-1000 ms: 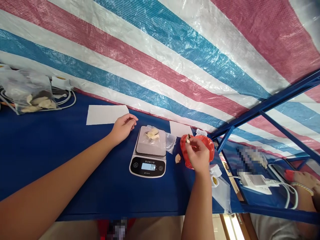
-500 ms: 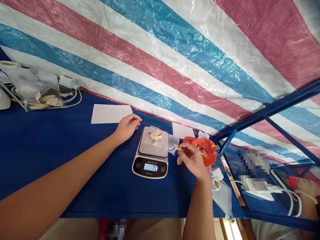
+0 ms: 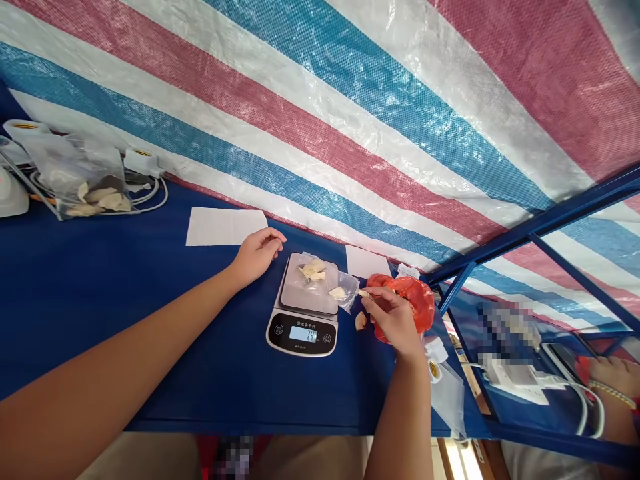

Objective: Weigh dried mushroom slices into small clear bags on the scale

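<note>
A small kitchen scale (image 3: 310, 307) with a lit display stands on the blue table. On its plate lies a clear plastic bag (image 3: 350, 283) holding several pale dried slices (image 3: 313, 270); its mouth points right. A single slice (image 3: 339, 293) lies near that mouth. My right hand (image 3: 393, 317) pinches a small pale dried slice (image 3: 364, 293) at the bag's mouth. A loose dried slice (image 3: 361, 321) lies on the table below those fingers. Left of the scale, my left hand (image 3: 257, 257) holds nothing, its fingers loosely curled and slightly apart, beside a white paper sheet (image 3: 215, 227).
A red plastic bag (image 3: 423, 303) with more slices stands behind my right hand. At far left are a clear bag of slices (image 3: 100, 199) and white cables (image 3: 157, 200). A blue metal frame (image 3: 540, 220) borders the right; beyond it is another person's hand (image 3: 613, 373).
A slice now lies in the bag's mouth near the scale's right edge. My right hand has shifted slightly right and still pinches a slice. My left hand stays nearly in place.
</note>
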A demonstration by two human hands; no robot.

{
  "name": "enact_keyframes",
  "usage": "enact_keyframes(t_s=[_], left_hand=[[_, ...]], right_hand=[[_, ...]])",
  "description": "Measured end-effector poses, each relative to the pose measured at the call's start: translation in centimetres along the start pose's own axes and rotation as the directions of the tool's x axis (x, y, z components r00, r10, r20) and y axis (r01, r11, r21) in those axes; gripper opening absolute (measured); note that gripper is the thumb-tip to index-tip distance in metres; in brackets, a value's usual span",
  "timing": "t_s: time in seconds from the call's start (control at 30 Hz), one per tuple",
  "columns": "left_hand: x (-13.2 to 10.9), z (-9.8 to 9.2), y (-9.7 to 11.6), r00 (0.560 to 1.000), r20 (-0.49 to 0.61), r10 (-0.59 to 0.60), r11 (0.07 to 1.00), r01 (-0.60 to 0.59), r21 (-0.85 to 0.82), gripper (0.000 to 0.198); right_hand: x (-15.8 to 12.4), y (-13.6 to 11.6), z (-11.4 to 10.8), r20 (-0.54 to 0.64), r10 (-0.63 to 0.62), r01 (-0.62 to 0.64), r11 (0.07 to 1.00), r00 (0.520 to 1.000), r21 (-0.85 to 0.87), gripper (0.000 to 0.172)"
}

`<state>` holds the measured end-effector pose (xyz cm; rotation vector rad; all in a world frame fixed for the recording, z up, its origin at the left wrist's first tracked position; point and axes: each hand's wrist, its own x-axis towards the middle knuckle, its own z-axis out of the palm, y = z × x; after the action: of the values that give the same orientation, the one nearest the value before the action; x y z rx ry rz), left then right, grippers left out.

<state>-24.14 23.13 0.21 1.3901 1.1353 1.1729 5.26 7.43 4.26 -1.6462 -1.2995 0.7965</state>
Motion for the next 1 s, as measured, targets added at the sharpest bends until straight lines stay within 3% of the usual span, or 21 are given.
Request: enact_keyframes(t_s=[0.07, 0.17, 0.4, 0.8, 1.0], left_hand=[[0.0, 0.0, -0.1, 1.000, 0.001, 0.001, 1.000, -0.001, 0.001, 0.020], [0.1, 0.1, -0.1, 1.000, 0.005, 0.001, 1.000, -0.001, -0.005, 0.020], [0.0, 0.0, -0.1, 1.000, 0.004, -0.005, 1.000, 0.005, -0.008, 0.019], [0.1, 0.0, -0.5, 1.000, 0.008, 0.003, 1.000, -0.003, -0.001, 0.022], [0.0, 0.0, -0.3, 1.000, 0.005, -0.003, 1.000, 0.003, 0.000, 0.021]], right_hand=[[0.1, 0.3, -0.6, -0.033, 0.028, -0.031, 0.996, 0.999, -0.078, 0.049], [0.3, 0.5, -1.0, -0.081, 0.046, -0.049, 0.998, 0.996, -0.037, 0.053], [0.0, -0.3, -0.5, 0.075, 0.069, -0.079, 0.987, 0.995, 0.140, 0.047], [-0.2, -0.6, 0.0, 0.069, 0.061, -0.071, 0.985, 0.996, 0.159, 0.043], [-0.1, -0.6, 0.7, 0.177, 0.057, -0.103, 0.959, 0.983, 0.263, 0.042]])
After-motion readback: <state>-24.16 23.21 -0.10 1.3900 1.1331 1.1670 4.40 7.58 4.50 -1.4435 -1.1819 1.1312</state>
